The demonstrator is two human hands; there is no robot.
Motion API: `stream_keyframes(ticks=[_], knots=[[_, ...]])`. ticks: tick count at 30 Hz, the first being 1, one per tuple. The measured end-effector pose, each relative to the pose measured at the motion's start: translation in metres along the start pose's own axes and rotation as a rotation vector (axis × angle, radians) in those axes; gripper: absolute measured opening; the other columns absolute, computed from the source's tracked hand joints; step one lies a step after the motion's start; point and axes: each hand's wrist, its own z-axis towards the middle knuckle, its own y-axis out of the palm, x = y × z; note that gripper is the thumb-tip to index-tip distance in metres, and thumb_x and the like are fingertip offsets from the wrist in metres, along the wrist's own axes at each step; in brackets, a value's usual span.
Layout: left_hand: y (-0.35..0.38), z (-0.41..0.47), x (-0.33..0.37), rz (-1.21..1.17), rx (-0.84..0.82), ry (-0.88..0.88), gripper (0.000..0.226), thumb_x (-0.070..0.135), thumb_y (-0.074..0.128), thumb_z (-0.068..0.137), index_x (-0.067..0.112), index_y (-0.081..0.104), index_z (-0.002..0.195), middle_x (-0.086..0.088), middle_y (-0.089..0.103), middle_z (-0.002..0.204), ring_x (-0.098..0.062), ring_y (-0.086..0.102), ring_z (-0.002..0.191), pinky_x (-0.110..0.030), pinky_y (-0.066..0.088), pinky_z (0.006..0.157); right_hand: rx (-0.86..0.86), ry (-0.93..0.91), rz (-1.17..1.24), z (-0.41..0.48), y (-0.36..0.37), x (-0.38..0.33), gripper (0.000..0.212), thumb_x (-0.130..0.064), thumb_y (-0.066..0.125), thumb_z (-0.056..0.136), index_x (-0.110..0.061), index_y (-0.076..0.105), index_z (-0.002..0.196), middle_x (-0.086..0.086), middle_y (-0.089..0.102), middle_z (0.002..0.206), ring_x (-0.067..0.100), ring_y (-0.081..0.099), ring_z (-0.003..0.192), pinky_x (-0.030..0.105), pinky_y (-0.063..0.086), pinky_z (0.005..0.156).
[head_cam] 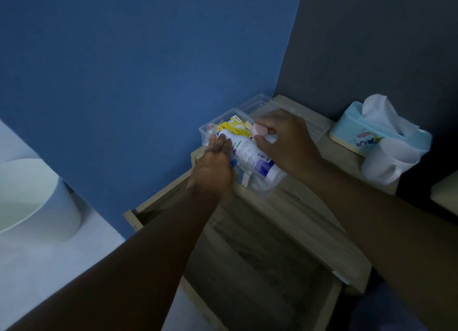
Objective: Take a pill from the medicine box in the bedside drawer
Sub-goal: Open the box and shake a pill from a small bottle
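A clear plastic medicine box (269,193) stands on the bedside table's top, its lid swung back. Inside lie a white bottle (250,154) with printed label, yellow packets (236,127) and other small packs. My left hand (213,167) rests on the box's near-left edge, fingers touching the bottle's top end. Over the far side of the box, my right hand (285,138) pinches a small pink and white item (260,130). Below the table top, the wooden drawer (247,268) stands pulled out, and its inside looks dark.
A light blue tissue box (357,129) and a white mug (389,160) sit on the table's right side. A white bin (37,201) stands on the floor at left. Blue wall behind, dark wall to the right.
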Motion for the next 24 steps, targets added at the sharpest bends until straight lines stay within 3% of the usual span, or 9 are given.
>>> stream_keyframes(ticks=[4, 7, 8, 9, 11, 14, 17, 21, 24], knots=[[-0.013, 0.0, 0.012, -0.103, 0.013, -0.059, 0.064, 0.012, 0.053, 0.093, 0.014, 0.029, 0.152, -0.008, 0.024, 0.161, -0.03, 0.021, 0.148, -0.041, 0.025, 0.118, 0.026, 0.014, 0.052, -0.043, -0.024, 0.0, 0.035, -0.013, 0.072, 0.086, -0.01, 0.071, 0.121, 0.008, 0.068, 0.118, 0.021, 0.064, 0.11, 0.04, 0.053, 0.097], [-0.015, -0.021, 0.034, -0.462, 0.212, 0.022, 0.053, 0.004, 0.047, 0.092, 0.017, 0.047, 0.144, -0.015, 0.062, 0.13, -0.024, 0.062, 0.112, -0.019, 0.045, 0.095, 0.085, 0.058, 0.135, -0.066, -0.043, 0.001, 0.028, -0.017, 0.074, 0.087, -0.01, 0.073, 0.114, 0.006, 0.068, 0.108, 0.018, 0.067, 0.096, 0.042, 0.058, 0.086], [-0.013, -0.029, 0.046, -0.638, 0.208, 0.019, 0.049, 0.003, 0.046, 0.094, 0.017, 0.053, 0.14, -0.013, 0.067, 0.12, -0.018, 0.066, 0.103, -0.015, 0.047, 0.09, 0.103, 0.072, 0.149, -0.073, -0.048, 0.0, 0.027, -0.019, 0.074, 0.087, -0.011, 0.073, 0.113, 0.006, 0.068, 0.106, 0.018, 0.067, 0.093, 0.041, 0.058, 0.084], [-0.009, -0.036, 0.06, -0.846, 0.159, -0.013, 0.043, 0.004, 0.046, 0.097, 0.016, 0.057, 0.137, -0.01, 0.069, 0.119, -0.016, 0.067, 0.106, -0.017, 0.047, 0.096, 0.118, 0.086, 0.159, -0.081, -0.053, -0.001, 0.027, -0.02, 0.073, 0.088, -0.012, 0.073, 0.114, 0.005, 0.067, 0.106, 0.017, 0.067, 0.093, 0.04, 0.058, 0.084], [0.001, -0.045, 0.088, -1.319, -0.003, -0.121, 0.033, 0.01, 0.047, 0.1, 0.009, 0.062, 0.13, -0.013, 0.069, 0.123, -0.023, 0.064, 0.117, -0.035, 0.045, 0.107, 0.138, 0.095, 0.165, -0.097, -0.062, -0.001, 0.027, -0.023, 0.07, 0.091, -0.015, 0.074, 0.116, 0.004, 0.067, 0.106, 0.014, 0.068, 0.093, 0.034, 0.058, 0.085], [0.014, -0.056, 0.117, -1.748, -0.211, -0.205, 0.036, 0.021, 0.042, 0.103, -0.003, 0.065, 0.119, -0.019, 0.072, 0.111, -0.026, 0.07, 0.102, -0.038, 0.053, 0.098, 0.128, 0.071, 0.127, -0.119, -0.074, 0.004, 0.026, -0.023, 0.066, 0.095, -0.01, 0.074, 0.117, 0.005, 0.066, 0.106, 0.014, 0.066, 0.096, 0.028, 0.055, 0.085], [0.026, -0.067, 0.131, -1.875, -0.312, -0.225, 0.032, 0.017, 0.044, 0.103, -0.003, 0.068, 0.109, -0.016, 0.076, 0.099, -0.02, 0.074, 0.089, -0.03, 0.059, 0.086, 0.097, 0.091, 0.072, -0.134, -0.086, 0.015, 0.026, -0.019, 0.067, 0.094, -0.008, 0.074, 0.117, 0.008, 0.067, 0.108, 0.017, 0.064, 0.099, 0.024, 0.049, 0.087], [0.039, -0.075, 0.142, -1.896, -0.352, -0.301, 0.031, 0.013, 0.045, 0.101, -0.01, 0.065, 0.109, -0.026, 0.068, 0.112, -0.03, 0.066, 0.101, -0.037, 0.053, 0.098, 0.048, 0.086, 0.045, -0.146, -0.092, 0.027, 0.02, -0.009, 0.071, 0.089, -0.006, 0.076, 0.108, 0.009, 0.069, 0.099, 0.016, 0.064, 0.088, 0.002, 0.038, 0.076], [0.045, -0.079, 0.144, -1.904, -0.416, -0.338, 0.036, 0.016, 0.042, 0.103, -0.012, 0.062, 0.114, -0.03, 0.065, 0.116, -0.034, 0.063, 0.107, -0.038, 0.051, 0.099, 0.013, 0.038, 0.058, -0.151, -0.092, 0.034, 0.022, -0.005, 0.066, 0.088, -0.005, 0.076, 0.107, 0.007, 0.069, 0.104, 0.012, 0.062, 0.094, -0.005, 0.033, 0.082]])
